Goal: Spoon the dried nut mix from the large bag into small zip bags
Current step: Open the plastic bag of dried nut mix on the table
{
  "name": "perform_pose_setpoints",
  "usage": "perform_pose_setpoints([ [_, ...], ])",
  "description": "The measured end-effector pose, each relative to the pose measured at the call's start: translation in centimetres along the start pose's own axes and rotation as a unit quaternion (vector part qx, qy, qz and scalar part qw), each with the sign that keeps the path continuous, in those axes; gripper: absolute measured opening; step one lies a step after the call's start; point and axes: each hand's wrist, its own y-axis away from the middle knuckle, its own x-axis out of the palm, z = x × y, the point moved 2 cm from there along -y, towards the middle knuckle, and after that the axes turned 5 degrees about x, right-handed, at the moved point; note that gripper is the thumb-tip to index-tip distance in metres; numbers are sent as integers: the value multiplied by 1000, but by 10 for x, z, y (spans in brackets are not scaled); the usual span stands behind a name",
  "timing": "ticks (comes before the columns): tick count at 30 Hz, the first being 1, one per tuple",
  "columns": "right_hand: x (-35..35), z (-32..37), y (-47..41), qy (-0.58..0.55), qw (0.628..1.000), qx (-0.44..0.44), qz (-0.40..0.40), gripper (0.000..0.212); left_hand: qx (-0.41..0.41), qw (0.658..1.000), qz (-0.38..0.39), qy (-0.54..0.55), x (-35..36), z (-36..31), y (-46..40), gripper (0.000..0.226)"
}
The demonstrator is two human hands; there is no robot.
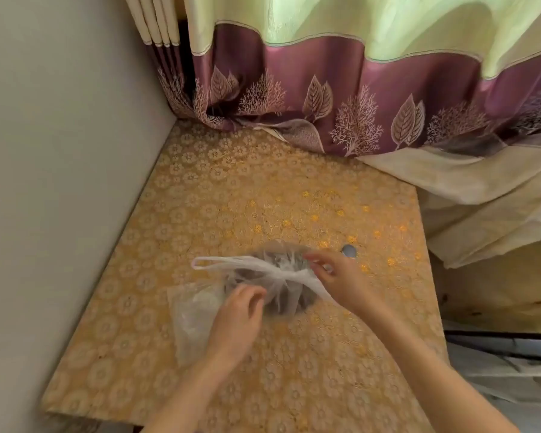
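Observation:
A large thin white plastic bag (281, 276) with a dark nut mix inside lies on the table, its handles tied in a knot at the top. One handle loop sticks out to the left. My left hand (238, 320) has its fingers curled at the bag's near side, pinching the plastic. My right hand (334, 276) pinches the knot and the handle strip that runs to the right. A pile of clear small zip bags (194, 320) lies to the left, partly under my left hand. A spoon's bowl (349, 250) shows just beyond my right hand.
The table (219, 195) has a yellow flowered cover and stands against a grey wall (60, 151) on the left. A purple and green curtain (356, 98) hangs at the back, and cream cloth (481, 195) drapes over the right edge.

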Motion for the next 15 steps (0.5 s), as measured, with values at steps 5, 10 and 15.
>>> perform_pose_setpoints([
  [5,21,-12,-49,195,969,-75,133,52,86,985,-94,-120,26,-13,-40,29],
  [10,34,-34,-76,211,964,-112,115,21,115,968,-120,-190,43,9,-64,34],
  [15,28,-41,-93,124,982,-132,54,8,162,962,-143,-165,51,24,-86,20],
])
